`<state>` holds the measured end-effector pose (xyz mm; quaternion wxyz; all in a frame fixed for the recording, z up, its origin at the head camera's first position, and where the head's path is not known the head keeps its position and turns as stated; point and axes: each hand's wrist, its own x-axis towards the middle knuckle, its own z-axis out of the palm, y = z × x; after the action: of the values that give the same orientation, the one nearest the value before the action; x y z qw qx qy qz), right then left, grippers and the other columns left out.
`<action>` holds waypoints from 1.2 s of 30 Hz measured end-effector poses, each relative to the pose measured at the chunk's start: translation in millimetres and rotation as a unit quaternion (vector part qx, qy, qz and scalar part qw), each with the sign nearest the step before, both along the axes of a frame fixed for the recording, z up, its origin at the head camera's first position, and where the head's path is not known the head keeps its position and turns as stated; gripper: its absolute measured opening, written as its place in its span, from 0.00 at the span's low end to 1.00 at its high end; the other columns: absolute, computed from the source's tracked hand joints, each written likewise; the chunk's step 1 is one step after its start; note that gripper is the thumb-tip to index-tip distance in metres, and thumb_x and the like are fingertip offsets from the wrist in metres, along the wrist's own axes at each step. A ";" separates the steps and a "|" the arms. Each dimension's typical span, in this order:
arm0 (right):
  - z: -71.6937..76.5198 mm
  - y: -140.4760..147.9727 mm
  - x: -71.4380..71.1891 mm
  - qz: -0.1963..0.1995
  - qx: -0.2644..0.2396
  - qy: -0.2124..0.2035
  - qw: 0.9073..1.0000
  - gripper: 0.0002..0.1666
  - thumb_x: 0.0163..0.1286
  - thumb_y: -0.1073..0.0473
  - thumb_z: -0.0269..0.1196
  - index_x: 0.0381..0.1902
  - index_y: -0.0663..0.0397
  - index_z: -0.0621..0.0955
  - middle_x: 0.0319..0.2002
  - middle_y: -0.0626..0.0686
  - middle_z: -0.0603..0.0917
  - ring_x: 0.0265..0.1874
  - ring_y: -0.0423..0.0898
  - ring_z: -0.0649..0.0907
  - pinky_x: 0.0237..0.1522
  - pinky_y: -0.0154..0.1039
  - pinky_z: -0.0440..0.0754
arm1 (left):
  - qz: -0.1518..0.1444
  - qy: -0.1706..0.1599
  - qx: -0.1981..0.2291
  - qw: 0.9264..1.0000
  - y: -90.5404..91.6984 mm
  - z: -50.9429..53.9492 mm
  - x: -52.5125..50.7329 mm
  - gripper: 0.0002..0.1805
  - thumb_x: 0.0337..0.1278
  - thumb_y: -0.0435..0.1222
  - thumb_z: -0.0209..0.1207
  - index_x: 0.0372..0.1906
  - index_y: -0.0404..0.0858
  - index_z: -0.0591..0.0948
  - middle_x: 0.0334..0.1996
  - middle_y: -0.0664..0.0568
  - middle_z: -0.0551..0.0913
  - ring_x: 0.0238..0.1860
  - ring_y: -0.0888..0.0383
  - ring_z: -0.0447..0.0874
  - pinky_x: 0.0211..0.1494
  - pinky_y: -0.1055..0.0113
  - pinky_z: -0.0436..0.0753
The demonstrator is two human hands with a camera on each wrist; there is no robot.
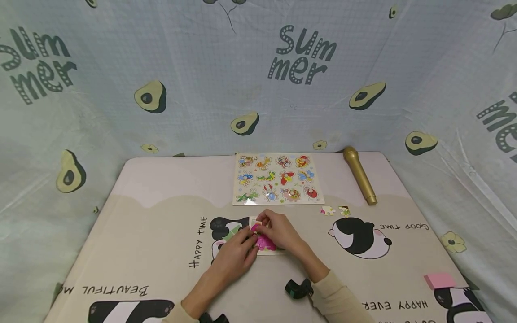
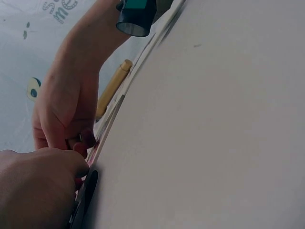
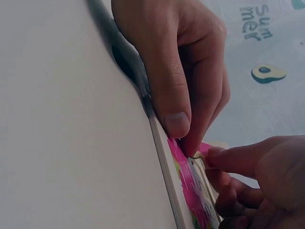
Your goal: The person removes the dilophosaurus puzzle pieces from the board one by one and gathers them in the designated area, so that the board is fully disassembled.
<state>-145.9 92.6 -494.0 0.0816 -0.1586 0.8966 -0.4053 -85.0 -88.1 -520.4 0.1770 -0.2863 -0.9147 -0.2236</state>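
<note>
A small jigsaw puzzle (image 1: 264, 243) with a bright pink picture lies in a pale frame on the table, partly covered by both hands. My left hand (image 1: 236, 253) rests on its left side, and in the right wrist view the left thumb (image 3: 175, 119) touches the puzzle near the frame's edge. My right hand (image 1: 280, 231) is over the upper part of the puzzle. Between its thumb and finger it pinches a puzzle piece (image 3: 202, 160), mostly hidden by the fingertips. Two loose puzzle pieces (image 1: 328, 211) lie to the right.
A board with insect pictures (image 1: 278, 179) lies at the table's back. Right of it is a gold microphone-shaped object (image 1: 360, 176). A pink block (image 1: 439, 281) sits at the right edge. Printed curtain (image 1: 194, 67) surrounds the table's back and sides.
</note>
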 end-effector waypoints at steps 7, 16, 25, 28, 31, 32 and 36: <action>5.0 0.0 2.0 0.015 0.009 0.000 1.000 0.14 0.69 0.55 0.67 0.50 0.51 0.81 0.29 0.46 0.83 0.24 0.36 0.76 0.25 0.28 0.73 | 0.001 0.002 -0.006 1.000 -0.7 -0.5 -1.0 0.17 0.59 0.40 0.66 0.50 0.35 0.87 0.55 0.43 0.84 0.57 0.48 0.84 0.61 0.55 0.83; 5.9 7.0 1.6 -0.007 -0.023 -0.001 1.000 0.16 0.70 0.55 0.66 0.52 0.53 0.83 0.29 0.45 0.83 0.25 0.37 0.77 0.26 0.27 0.75 | 0.001 0.005 -0.006 1.000 -0.5 0.0 -1.0 0.17 0.59 0.40 0.67 0.50 0.35 0.87 0.52 0.45 0.85 0.57 0.48 0.84 0.61 0.56 0.84; 10.3 23.5 -0.3 -0.047 -0.037 -0.021 0.998 0.18 0.72 0.62 0.61 0.58 0.57 0.81 0.30 0.49 0.83 0.24 0.39 0.81 0.26 0.28 0.81 | -0.001 -0.002 -0.005 1.000 -1.1 1.5 -0.7 0.18 0.60 0.40 0.66 0.52 0.35 0.86 0.53 0.44 0.84 0.58 0.47 0.84 0.61 0.55 0.83; 10.6 30.4 -1.0 -0.065 -0.036 -0.019 0.997 0.19 0.71 0.62 0.62 0.59 0.57 0.80 0.31 0.48 0.83 0.24 0.39 0.80 0.27 0.28 0.81 | -0.002 0.001 -0.004 1.000 -1.1 1.1 -0.5 0.18 0.60 0.40 0.66 0.52 0.35 0.86 0.53 0.44 0.84 0.58 0.48 0.84 0.61 0.56 0.83; 10.2 37.8 -2.3 -0.088 -0.048 -0.020 0.995 0.19 0.70 0.62 0.63 0.58 0.59 0.79 0.31 0.50 0.83 0.24 0.40 0.81 0.27 0.29 0.82 | -0.001 0.001 -0.005 1.000 -1.0 0.9 -0.5 0.18 0.60 0.40 0.66 0.52 0.35 0.86 0.53 0.45 0.84 0.58 0.48 0.83 0.62 0.56 0.83; 9.9 40.4 -2.7 -0.095 -0.052 -0.021 0.994 0.19 0.69 0.62 0.63 0.57 0.59 0.78 0.31 0.50 0.83 0.24 0.40 0.81 0.27 0.29 0.82 | 0.000 0.000 -0.005 1.000 -1.0 0.7 -0.5 0.18 0.60 0.40 0.66 0.52 0.35 0.86 0.53 0.45 0.84 0.58 0.48 0.83 0.62 0.56 0.83; 10.0 50.9 -3.5 -0.116 -0.055 -0.022 0.992 0.17 0.68 0.63 0.64 0.54 0.59 0.78 0.31 0.52 0.83 0.24 0.41 0.81 0.28 0.28 0.82 | -0.001 -0.005 -0.002 1.000 -1.2 0.8 -0.6 0.18 0.60 0.40 0.66 0.52 0.35 0.86 0.53 0.44 0.84 0.59 0.47 0.83 0.62 0.55 0.83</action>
<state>-149.4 143.5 -484.1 0.0450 -0.0490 0.8833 -0.4640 -85.6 -89.3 -519.6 0.1716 -0.2867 -0.9156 -0.2235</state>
